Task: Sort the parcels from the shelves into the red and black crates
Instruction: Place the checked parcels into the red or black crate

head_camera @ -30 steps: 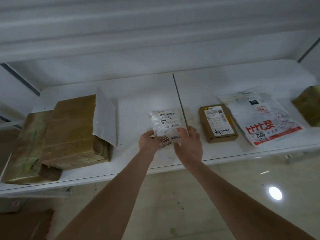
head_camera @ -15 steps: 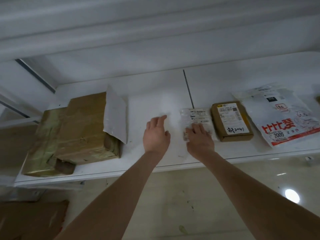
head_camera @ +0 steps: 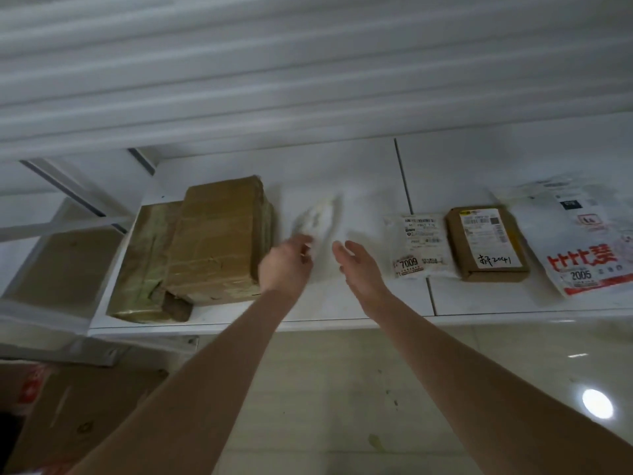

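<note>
Parcels all lie on the shelf (head_camera: pixel 322 303): a blurred white pouch (head_camera: pixel 320 221) just beyond the two hands, a taped brown box (head_camera: pixel 219 234) just outside the left hand (head_camera: pixel 286 265), and out past the right hand (head_camera: pixel 361 269) a labelled white bag (head_camera: pixel 419 246), a small carton (head_camera: pixel 486 243) and a red-printed mailer (head_camera: pixel 582 241). The left hand's fingers curl on the pouch's near edge, while the right hand is spread and holds nothing. No crate is in view, so the sorting looks barely begun, with every visible parcel left to carry.

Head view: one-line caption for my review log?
Left hand and open right hand reach for a blurred white mailer on the shelf, between taped brown parcels and the 7009 pouch.
</note>
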Available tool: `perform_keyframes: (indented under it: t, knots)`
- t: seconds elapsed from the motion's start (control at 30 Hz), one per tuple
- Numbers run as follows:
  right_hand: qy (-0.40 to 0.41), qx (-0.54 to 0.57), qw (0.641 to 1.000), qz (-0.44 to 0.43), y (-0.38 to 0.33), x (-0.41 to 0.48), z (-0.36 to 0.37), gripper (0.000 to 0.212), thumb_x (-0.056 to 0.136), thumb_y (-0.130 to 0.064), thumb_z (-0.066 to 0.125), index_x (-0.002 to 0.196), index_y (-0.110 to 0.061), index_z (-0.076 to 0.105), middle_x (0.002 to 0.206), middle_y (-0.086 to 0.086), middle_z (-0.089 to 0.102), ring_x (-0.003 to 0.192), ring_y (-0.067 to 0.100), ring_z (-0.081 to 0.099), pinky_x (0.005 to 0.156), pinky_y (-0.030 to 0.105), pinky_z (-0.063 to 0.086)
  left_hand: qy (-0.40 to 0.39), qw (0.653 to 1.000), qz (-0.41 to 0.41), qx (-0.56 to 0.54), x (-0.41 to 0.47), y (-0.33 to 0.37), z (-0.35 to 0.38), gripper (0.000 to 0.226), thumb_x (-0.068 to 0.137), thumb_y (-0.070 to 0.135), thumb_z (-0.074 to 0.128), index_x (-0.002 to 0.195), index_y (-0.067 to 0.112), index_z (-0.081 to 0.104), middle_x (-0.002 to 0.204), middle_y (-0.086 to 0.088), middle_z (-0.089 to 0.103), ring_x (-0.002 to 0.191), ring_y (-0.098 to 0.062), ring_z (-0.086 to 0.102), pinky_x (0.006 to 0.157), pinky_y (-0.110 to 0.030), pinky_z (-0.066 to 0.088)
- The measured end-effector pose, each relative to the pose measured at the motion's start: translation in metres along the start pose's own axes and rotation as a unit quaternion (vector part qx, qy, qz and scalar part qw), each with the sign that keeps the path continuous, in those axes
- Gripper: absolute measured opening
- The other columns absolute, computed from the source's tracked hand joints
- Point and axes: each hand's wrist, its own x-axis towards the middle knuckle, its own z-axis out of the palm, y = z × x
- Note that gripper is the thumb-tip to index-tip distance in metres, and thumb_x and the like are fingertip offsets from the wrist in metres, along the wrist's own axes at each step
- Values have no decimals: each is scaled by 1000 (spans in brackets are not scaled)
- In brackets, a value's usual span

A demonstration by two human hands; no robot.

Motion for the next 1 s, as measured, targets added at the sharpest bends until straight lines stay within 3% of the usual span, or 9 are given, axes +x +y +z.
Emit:
perform_keyframes:
  t: [0.07, 0.17, 0.3, 0.37, 0.47, 0.57, 0.63, 0.83, 1.0]
  knots:
    - [-21, 84, 994, 64, 0, -5, -3, 37, 95, -46, 53, 117, -16, 53, 108, 2, 63, 103, 21, 60, 92, 38, 47, -81, 992, 26, -95, -19, 3, 16, 29, 86, 15, 62, 112, 26, 70, 105, 4, 73, 97, -16, 67, 87, -31, 52]
    - [74, 0, 994, 77, 14, -9, -14, 30, 89, -11, 59, 119, -11, 62, 113, 9, 68, 99, 25, 65, 88, 39, 54, -166, 971, 19, -172, -48, 0, 36, 23, 84, 24, 70, 106, 23, 73, 104, 8, 73, 95, -9, 64, 89, -22, 47]
    - [133, 52, 985, 93, 22, -27, -36, 38, 83, 10, 49, 104, -17, 66, 92, 7, 67, 59, 13, 60, 45, 16, 46, -26, 978, -68, -195, -62, -18, 32, 43, 84, 19, 70, 126, 15, 59, 123, -2, 63, 112, -19, 59, 92, -28, 45]
    - [110, 110, 983, 96, 24, -33, -43, 38, 78, 15, 51, 97, -13, 69, 97, 16, 70, 73, 20, 68, 67, 29, 59, -33, 970, -138, -195, -64, -25, 23, 64, 84, 22, 71, 141, 13, 43, 137, -5, 53, 124, -22, 51, 98, -29, 39]
    - [76, 173, 978, 92, 24, -43, -45, 39, 77, 19, 52, 106, -2, 67, 112, 26, 66, 99, 35, 64, 96, 53, 49, -122, 911, -237, -316, -72, -22, 17, 74, 84, 31, 71, 146, 9, 34, 139, -10, 51, 126, -23, 49, 96, -29, 40]
    - [58, 196, 975, 89, 23, -49, -46, 34, 79, 19, 52, 97, -6, 67, 105, 23, 66, 93, 30, 62, 92, 49, 50, -137, 869, -238, -412, -82, -15, 15, 28, 86, 25, 70, 109, 9, 65, 100, -7, 67, 91, -21, 61, 67, -22, 43]
    - [67, 173, 979, 84, 22, -50, -47, 34, 79, 16, 53, 89, -13, 68, 99, 18, 66, 89, 27, 61, 87, 44, 51, -104, 866, -234, -429, -84, -10, 13, 2, 86, 13, 69, 86, 11, 68, 81, -6, 65, 74, -17, 57, 57, -21, 40]
    - [108, 114, 985, 69, 17, -49, -49, 31, 83, 10, 52, 86, -18, 66, 77, 6, 61, 62, 14, 50, 47, 18, 37, -58, 884, -244, -395, -76, -8, 18, 6, 83, 14, 72, 77, 14, 69, 77, -8, 67, 69, -17, 56, 64, -26, 43]
    - [143, -171, 975, 12, 22, -47, -47, 42, 92, -9, 54, 133, -18, 49, 118, 2, 59, 100, 20, 59, 81, 30, 46, -29, 914, -243, -325, -63, -20, 31, 17, 87, 20, 67, 79, 5, 68, 68, -10, 59, 64, -21, 49, 60, -30, 35]
